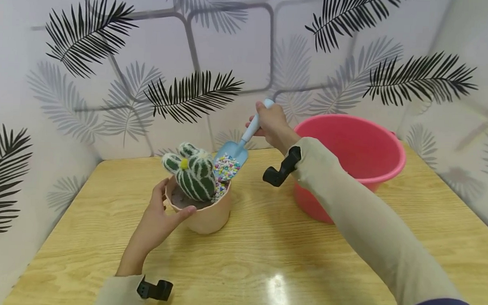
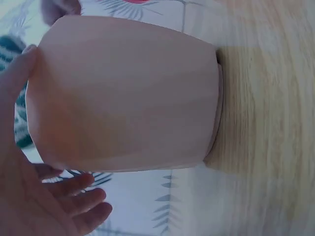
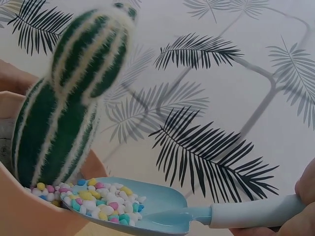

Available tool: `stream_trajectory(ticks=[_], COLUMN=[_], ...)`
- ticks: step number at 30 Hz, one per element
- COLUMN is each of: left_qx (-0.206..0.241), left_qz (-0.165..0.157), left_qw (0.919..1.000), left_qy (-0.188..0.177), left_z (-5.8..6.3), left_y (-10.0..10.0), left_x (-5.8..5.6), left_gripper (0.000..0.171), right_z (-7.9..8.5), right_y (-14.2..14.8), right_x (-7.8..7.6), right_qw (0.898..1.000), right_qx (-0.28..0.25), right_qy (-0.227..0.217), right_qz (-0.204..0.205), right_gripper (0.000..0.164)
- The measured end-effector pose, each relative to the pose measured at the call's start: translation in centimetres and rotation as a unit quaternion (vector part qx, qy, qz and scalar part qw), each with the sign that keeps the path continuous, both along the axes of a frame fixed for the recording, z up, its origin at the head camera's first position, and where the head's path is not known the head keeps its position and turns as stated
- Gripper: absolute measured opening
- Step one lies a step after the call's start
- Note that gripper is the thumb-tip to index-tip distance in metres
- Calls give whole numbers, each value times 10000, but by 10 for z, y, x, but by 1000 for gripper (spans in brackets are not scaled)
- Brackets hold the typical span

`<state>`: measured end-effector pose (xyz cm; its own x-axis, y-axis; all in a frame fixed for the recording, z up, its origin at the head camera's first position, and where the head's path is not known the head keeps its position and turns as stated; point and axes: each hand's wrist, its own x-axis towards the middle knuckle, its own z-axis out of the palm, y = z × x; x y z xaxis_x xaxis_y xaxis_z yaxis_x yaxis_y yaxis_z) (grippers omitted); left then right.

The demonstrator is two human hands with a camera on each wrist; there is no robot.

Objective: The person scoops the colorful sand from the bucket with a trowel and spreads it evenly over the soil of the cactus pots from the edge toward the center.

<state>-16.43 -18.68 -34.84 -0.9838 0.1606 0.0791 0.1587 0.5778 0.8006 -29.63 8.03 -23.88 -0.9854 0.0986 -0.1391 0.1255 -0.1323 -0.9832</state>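
A green knitted cactus with white stripes and a yellow flower stands in a peach-coloured pot on the table. My left hand grips the pot's near left rim between thumb and fingers. In my right hand is the white handle of a light blue trowel, tilted down toward the pot. Its scoop holds colourful pebbles, and the tip rests at the pot's right rim. More pebbles lie inside along the cactus's right side; grey soil shows on the left.
A large pink bucket stands to the right, behind my right forearm; its contents are mostly hidden. The wooden table ends at a wall patterned with leaves.
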Motion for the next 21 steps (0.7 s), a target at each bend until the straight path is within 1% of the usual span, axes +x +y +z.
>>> stream_trajectory(ticks=[2, 5, 9, 11, 13, 16, 18, 19, 21], left_qx=[-300, -537, -842, -963, -863, -511, -378, -394, -541], left_qz=[159, 410, 772, 837, 692, 166, -100, -158, -117], left_qw=[9991, 9965, 9920, 9903, 9918, 9945, 9935, 9926, 9911], left_qy=[240, 484, 531, 542, 639, 903, 1068, 1135, 1209], left_z=[2, 6, 8, 9, 8, 4, 1, 0, -1], left_y=[7, 17, 30, 34, 34, 28, 23, 22, 21], left_x=[1, 5, 10, 11, 10, 4, -1, -3, -5], left_gripper=[98, 100, 102, 103, 102, 93, 88, 84, 79], right_z=[0, 1, 2, 3, 4, 5, 5, 5, 5], right_y=[1, 2, 3, 4, 4, 5, 6, 6, 6], right_x=[0, -1, 0, 1, 2, 4, 5, 6, 6], right_qw=[10000, 10000, 10000, 9999, 9999, 9998, 9997, 9997, 9995], right_qx=[-33, -59, 14, 55, 100, 121, 162, 189, 251], right_qy=[15, 43, 81, 98, 120, 107, 89, 84, 138], right_qz=[-20, -13, -17, -10, 18, 81, 130, 140, 140], right_gripper=[45, 45, 43, 43, 43, 45, 45, 45, 43])
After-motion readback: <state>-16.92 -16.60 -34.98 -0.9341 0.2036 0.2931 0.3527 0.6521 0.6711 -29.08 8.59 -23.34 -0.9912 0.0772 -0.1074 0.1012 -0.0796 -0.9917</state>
